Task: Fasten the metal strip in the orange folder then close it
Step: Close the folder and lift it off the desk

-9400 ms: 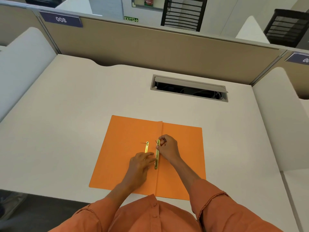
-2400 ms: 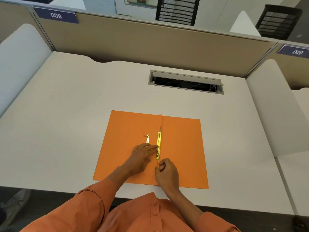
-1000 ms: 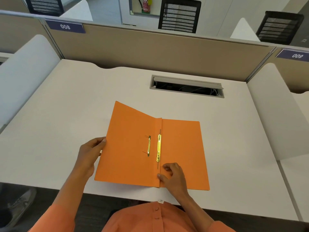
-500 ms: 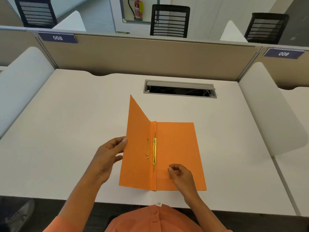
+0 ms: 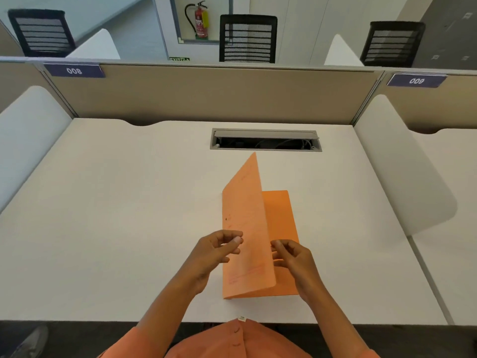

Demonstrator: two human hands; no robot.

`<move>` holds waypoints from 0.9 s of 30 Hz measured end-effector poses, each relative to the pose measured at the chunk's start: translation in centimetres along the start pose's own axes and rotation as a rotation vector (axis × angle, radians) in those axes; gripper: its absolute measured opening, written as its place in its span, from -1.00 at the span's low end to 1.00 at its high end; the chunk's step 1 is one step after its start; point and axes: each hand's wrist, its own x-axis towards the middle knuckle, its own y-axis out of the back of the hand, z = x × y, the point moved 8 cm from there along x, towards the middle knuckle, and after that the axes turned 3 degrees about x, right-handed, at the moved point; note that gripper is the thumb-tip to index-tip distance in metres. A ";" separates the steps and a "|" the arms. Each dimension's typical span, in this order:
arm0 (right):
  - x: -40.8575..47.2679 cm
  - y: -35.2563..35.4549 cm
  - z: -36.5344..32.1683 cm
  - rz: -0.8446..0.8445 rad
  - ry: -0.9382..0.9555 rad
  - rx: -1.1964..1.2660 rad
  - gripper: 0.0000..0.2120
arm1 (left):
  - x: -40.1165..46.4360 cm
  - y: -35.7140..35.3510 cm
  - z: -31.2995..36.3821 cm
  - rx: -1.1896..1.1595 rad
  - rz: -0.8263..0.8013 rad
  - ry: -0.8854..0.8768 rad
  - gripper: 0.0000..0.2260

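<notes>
In the head view, an orange folder lies near the front edge of a white desk, a little right of the desk's middle, with its spine on the left and its long sides running away from the person. The front cover stands raised at a steep tilt over the back cover, which lies flat on the desk and shows as a darker orange band to the right. The metal strip is hidden behind the raised cover. The left hand is at the outer face of the cover, low down near the spine, its fingers curled and slightly parted, with the thumb and fingertips at or just off the card; whether they touch it cannot be told, and nothing is clamped in them. The right hand is at the free edge of the cover on the other side, its fingertips loosely spread and meeting that edge, not closed around anything. Both forearms come up from orange sleeves at the bottom of the view. Beyond the folder, a grey cable hatch is set into the desk with its lid propped open and wires showing inside. White side screens flank the desk, and a beige partition runs along the far edge carrying labels reading 008 and 009. Behind it stand three black mesh chairs, and a red fire extinguisher hangs on the wall.
</notes>
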 end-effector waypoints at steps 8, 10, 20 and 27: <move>0.6 3.4 1.2 -0.057 -0.176 0.187 -0.63 | 2.0 2.2 -5.8 0.042 0.160 0.122 -0.89; 0.9 4.1 2.1 -0.056 -0.220 0.224 -0.56 | 2.4 2.9 -7.3 0.062 0.199 0.152 -0.90; 2.1 7.3 5.6 0.168 -0.211 -0.062 -0.75 | 3.7 3.6 -11.1 0.084 0.279 0.203 -0.73; 1.6 8.0 5.0 0.277 -0.018 -0.433 -0.65 | 4.6 2.9 -11.3 0.109 0.275 0.201 -0.71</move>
